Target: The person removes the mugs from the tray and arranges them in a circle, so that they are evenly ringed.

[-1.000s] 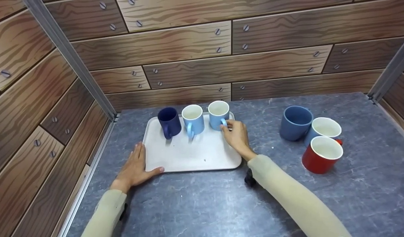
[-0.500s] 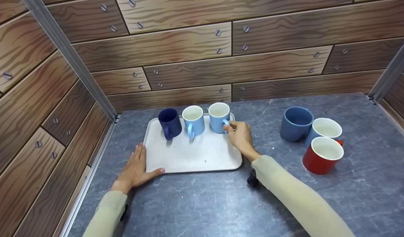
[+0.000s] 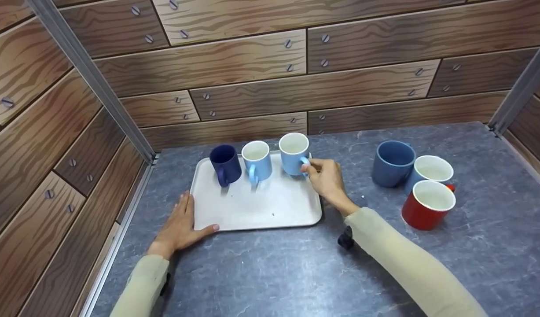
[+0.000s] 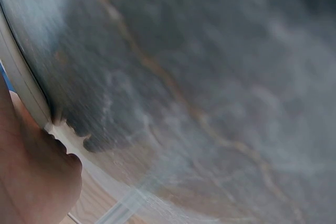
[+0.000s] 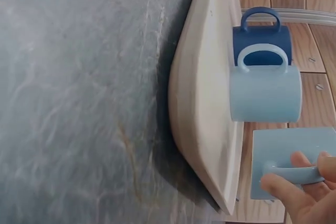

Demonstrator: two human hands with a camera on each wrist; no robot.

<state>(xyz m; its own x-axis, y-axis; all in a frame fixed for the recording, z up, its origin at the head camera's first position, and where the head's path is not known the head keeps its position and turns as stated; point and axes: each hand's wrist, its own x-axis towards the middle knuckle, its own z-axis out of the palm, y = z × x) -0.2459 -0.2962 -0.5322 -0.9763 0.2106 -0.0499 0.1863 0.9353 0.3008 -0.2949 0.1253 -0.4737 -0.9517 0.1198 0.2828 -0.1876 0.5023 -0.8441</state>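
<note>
My right hand [image 3: 327,178] pinches the handle of a light blue mug [image 3: 292,158] with a white inside, over the back right corner of the white tray [image 3: 256,209]. In the right wrist view thumb and fingers close on that handle, and the mug's base [image 5: 257,161] shows a gap from the tray. To its left on the tray stand a second light blue mug [image 3: 260,167] and a dark blue mug [image 3: 228,169], both upright, handles facing front. My left hand [image 3: 177,226] lies with straight fingers along the tray's left edge, thumb at the front edge.
On the grey marbled table [image 3: 270,273], right of the tray, a blue mug [image 3: 389,169], a white-lined blue mug [image 3: 413,178] and a red mug [image 3: 421,213] stand close together. A wood-patterned wall [image 3: 252,103] rises behind the table, and another [image 3: 67,176] at left.
The right hand has taken the light blue mug's handle and shifted the mug slightly right and up, away from the middle mug. The left hand and the tray stay put.
</note>
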